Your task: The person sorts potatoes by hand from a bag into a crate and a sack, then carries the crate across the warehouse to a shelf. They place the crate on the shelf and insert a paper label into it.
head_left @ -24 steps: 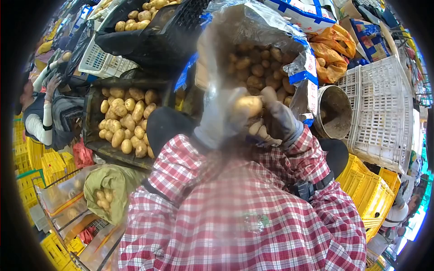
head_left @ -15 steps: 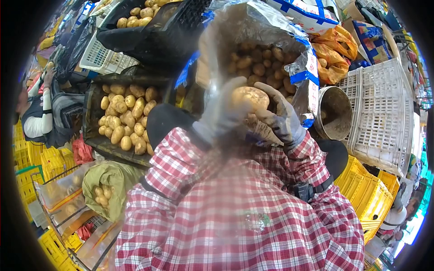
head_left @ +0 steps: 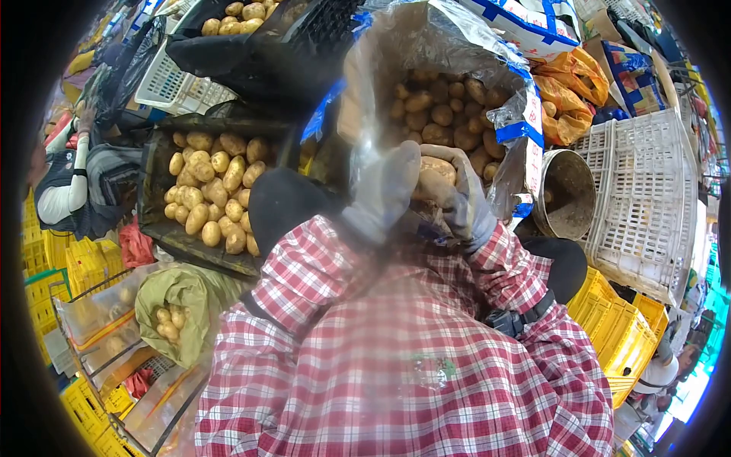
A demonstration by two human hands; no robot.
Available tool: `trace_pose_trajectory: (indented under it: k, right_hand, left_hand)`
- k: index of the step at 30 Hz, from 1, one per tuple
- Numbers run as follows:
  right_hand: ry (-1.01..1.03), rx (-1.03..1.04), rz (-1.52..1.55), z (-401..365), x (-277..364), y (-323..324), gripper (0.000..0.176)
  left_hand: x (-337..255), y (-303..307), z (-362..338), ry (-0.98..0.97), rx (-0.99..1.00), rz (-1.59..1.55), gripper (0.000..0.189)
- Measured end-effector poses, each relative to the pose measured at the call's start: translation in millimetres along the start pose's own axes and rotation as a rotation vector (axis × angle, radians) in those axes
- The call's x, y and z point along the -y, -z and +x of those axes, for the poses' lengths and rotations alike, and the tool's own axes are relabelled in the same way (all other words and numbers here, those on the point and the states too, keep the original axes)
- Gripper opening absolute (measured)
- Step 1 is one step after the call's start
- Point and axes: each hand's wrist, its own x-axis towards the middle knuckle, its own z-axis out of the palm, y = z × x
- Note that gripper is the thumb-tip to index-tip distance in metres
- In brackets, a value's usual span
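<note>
Potato (head_left: 435, 171) now lower than half a second ago, dropped toward the open sack (head_left: 449, 34) mouth, not released; right hand (head_left: 464, 204) curls around it, left hand (head_left: 384, 192) lies against its side, blurred, so its clasp can't be told

A pale tan, dusty potato (head_left: 435, 177) lies clasped between both gloved hands, just before the open plastic sack (head_left: 502, 122) heaped with more potatoes.

The left hand (head_left: 384, 190) and right hand (head_left: 464, 202) now wrap the potato (head_left: 435, 171) closer.
</note>
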Motion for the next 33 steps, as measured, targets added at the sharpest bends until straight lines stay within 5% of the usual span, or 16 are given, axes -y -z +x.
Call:
trace_pose_trajectory:
  k: [3,5,7,9,10,11,12,13,15,19,22,23,25,28,29,33]
  right_hand:
    - [0.234,0.023,-0.47,22.1,-1.5,9.0,0.05]
    - [-0.001,0.01,-0.185,45.8,1.8,19.1,0.033]
    - [-0.732,-0.032,0.592,66.6,-16.6,33.7,0.04]
    - [-0.687,-0.13,0.399,83.3,-41.0,65.5,0.043]
    - [-0.6,-0.128,0.225,90.1,-65.9,80.9,0.045]
    - [-0.595,-0.054,0.103,101.1,-98.7,93.6,0.042]
    - [-0.589,0.021,-0.017,112.4,-132.6,103.8,0.04]
    - [-0.581,0.095,-0.136,119.3,-154.0,108.7,0.038]
    - [-0.496,0.315,-0.393,130.2,-170.5,97.9,0.033]
    - [-0.592,0.772,-0.664,136.1,-219.2,60.6,0.04]
    - [-0.661,1.058,-0.636,126.5,-251.8,25.2,0.055]
    - [-0.681,1.041,-0.401,114.1,-268.1,17.9,0.065]
    - [-0.442,0.827,-0.427,80.4,-281.1,-3.2,0.07]
    - [-0.488,0.828,-0.519,77.6,-281.3,-14.2,0.068]
    - [-0.524,0.737,-0.339,80.5,-277.5,-13.7,0.066]
    - [-0.634,0.339,0.345,106.5,-211.6,12.8,0.061]
  left_hand:
    - [-21.8,7.5,0.2,0.002,0.067,0.15,0.031]
    - [-19.1,22.7,0.2,-0.207,0.034,0.28,0.032]
    - [-7.7,59.7,2.2,-0.449,-0.145,0.41,0.031]
    - [-49.9,116.6,6.4,-0.545,-0.266,0.56,0.036]
    - [-71.5,147.5,2.0,-0.501,-0.276,0.76,0.034]
    - [-80.5,176.5,-5.7,-0.096,-0.472,-0.025,0.027]
    - [-86.8,198.7,-12.4,-0.015,-0.454,0.522,0.028]
    - [-86.4,225.1,-16.2,-0.034,-0.369,0.942,0.028]
    - [-109.6,189.5,-0.9,-0.217,-0.348,1.039,0.022]
    - [-85.9,107.2,33.2,-0.373,0.165,0.522,0.027]
    - [-56.5,67.7,59.9,-0.336,0.471,0.511,0.029]
    - [-38.0,57.6,62.3,-0.321,0.489,0.498,0.03]
    - [-6.6,39.2,61.2,-0.289,0.517,0.469,0.032]
    - [-2.4,35.1,69.4,-0.082,0.523,0.462,0.036]
    - [-4.1,36.5,73.6,0.004,0.517,0.462,0.038]
    - [26.7,37.6,64.4,0.204,0.22,-0.339,0.041]
